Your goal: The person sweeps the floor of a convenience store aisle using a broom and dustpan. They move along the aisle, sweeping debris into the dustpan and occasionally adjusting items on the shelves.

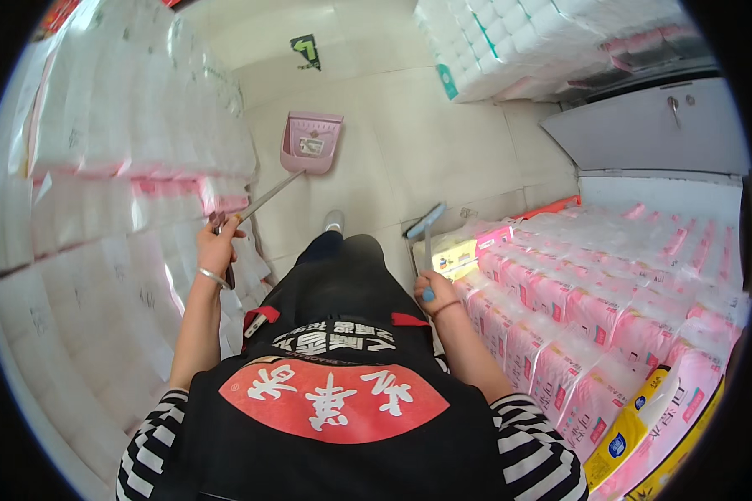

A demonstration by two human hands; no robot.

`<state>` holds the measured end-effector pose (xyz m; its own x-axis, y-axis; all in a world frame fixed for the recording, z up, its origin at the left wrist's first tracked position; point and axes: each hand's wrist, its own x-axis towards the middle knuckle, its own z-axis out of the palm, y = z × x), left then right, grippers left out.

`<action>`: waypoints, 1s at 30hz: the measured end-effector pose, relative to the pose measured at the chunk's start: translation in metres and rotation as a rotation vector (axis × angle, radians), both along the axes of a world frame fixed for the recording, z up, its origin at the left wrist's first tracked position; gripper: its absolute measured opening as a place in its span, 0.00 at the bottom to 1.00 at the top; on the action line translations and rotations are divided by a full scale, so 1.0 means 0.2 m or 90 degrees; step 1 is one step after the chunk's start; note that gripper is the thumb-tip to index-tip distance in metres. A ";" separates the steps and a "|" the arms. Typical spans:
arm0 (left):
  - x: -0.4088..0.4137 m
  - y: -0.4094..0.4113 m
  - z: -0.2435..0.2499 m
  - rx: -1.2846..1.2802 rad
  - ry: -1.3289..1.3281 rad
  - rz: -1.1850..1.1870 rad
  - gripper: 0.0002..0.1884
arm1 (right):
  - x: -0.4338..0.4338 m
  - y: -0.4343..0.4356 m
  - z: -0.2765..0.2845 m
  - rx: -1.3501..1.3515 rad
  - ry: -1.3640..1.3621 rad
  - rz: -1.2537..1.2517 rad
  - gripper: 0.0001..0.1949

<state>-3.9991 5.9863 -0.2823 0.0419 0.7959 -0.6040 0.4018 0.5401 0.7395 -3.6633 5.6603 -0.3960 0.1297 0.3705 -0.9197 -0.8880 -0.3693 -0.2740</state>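
My left hand is closed around the handle of a long-handled pink dustpan. Its pan rests on or just above the pale floor ahead, with a small sticker inside. In my right hand is the handle of a brush or broom with a light blue head and dark bristles. That head is held to the right of my legs, beside the yellow and pink packs. Whether it touches anything, I cannot tell.
Tall stacks of wrapped white paper packs stand on the left. Pink tissue packs fill the right side, below a grey cabinet with a key in its lock. More white packs stand ahead right. A green arrow marker is on the tiled floor.
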 end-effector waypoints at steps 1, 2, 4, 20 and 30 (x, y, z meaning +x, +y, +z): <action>0.01 0.06 0.00 -0.002 -0.010 -0.007 0.15 | -0.01 0.05 -0.13 0.041 -0.038 0.060 0.02; 0.02 0.10 0.02 -0.005 -0.019 -0.012 0.15 | -0.02 0.10 -0.26 0.081 -0.079 0.118 0.02; 0.03 0.18 0.04 -0.003 -0.012 -0.022 0.15 | -0.13 0.42 -0.20 0.004 -0.008 0.044 0.03; 0.52 0.68 -0.01 0.058 -0.006 -0.117 0.14 | 0.40 0.61 0.20 -0.189 -0.282 -0.009 0.10; 1.05 0.76 -0.06 0.017 -0.018 -0.050 0.14 | 0.99 0.88 -0.11 -0.185 -0.348 0.259 0.04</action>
